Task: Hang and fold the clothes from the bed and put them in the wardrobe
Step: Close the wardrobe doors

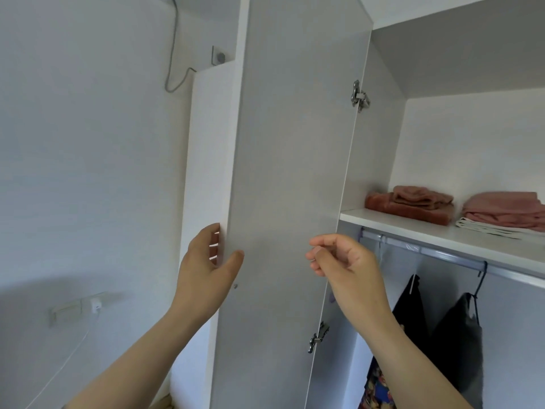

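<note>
The white wardrobe door stands open in front of me. My left hand grips its outer edge, fingers behind and thumb on the inner face. My right hand hovers loosely curled near the hinge side and holds nothing. Inside, folded rust and pink clothes and a second pink pile lie on the shelf. Below, a black garment and a grey garment hang from the rail. A patterned garment shows at the bottom.
Two metal hinges join the door to the wardrobe side. On the left wall are a socket strip with a white plug and its cable, and a grey cable higher up. An upper wardrobe compartment is open.
</note>
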Tool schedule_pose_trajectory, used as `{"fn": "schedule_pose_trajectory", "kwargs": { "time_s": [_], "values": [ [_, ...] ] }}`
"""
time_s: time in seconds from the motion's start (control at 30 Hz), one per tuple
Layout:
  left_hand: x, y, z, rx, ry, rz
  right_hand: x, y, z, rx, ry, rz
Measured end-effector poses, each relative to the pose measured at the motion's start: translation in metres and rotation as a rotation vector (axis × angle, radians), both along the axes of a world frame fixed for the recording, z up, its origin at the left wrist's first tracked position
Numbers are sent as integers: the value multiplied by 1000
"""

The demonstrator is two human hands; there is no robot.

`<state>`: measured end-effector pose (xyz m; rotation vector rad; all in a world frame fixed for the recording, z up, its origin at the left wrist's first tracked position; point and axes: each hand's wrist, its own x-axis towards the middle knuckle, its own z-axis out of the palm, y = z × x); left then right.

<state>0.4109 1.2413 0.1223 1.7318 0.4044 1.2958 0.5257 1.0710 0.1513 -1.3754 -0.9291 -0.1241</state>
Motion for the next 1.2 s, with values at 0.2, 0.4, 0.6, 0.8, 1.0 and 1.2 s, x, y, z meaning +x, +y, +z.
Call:
{"fn": "schedule_pose_trajectory", "kwargs": {
  "time_s": [0.2, 0.4, 0.6, 0.8, 1.0, 1.2],
  "values": [
    [-4, -17, 4, 25, 5, 27, 2, -25, -3, 4, 12, -22],
    [-2, -53, 3, 82, -12, 3, 6, -60, -2, 20, -16, -54],
    [16, -101, 4, 154, -29, -111, 18, -103, 0, 36, -32, -100],
    [39, -136, 8, 216, 31, -167, 35, -145, -4, 41, -40, -161],
    [77, -175, 14, 224, 28, -336, 53, -183, -3, 45, -40, -263],
    [138, -213, 7, 367, 8, -436, 71, -232, 4, 90, -37, -392]
  ]
}}
